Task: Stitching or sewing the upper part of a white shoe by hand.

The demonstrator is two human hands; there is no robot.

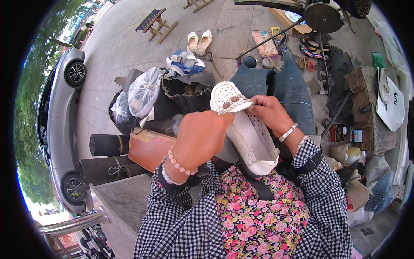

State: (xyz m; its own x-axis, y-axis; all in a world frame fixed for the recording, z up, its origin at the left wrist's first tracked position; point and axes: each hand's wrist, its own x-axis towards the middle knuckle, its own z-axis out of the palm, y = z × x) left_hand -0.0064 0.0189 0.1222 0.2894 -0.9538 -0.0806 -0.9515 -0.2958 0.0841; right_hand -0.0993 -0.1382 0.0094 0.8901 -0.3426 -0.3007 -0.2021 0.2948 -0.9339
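Note:
A white perforated flat shoe (pixel 254 142) rests above my lap, its toe pointing away from me and its heel toward me. Small brown and white flower ornaments sit across its toe. Closed at the left side of the toe part is my left hand (pixel 196 136); it grips the shoe there, though its fingertips are mostly hidden behind the fist. My right hand (pixel 272 113) pinches the edge of the upper beside the ornaments with thumb and fingers. A floral apron (pixel 258 216) covers my lap under the heel.
Ahead stand a pair of cream shoes (pixel 199 42) and a folding stool (pixel 157 25). Bags (pixel 144 91) and dark material rolls (pixel 105 145) lie left, by a wooden board (pixel 148 146). A hand-cranked machine (pixel 322 17) stands far right, near orange-handled scissors (pixel 307 64) and a wooden box (pixel 364 110).

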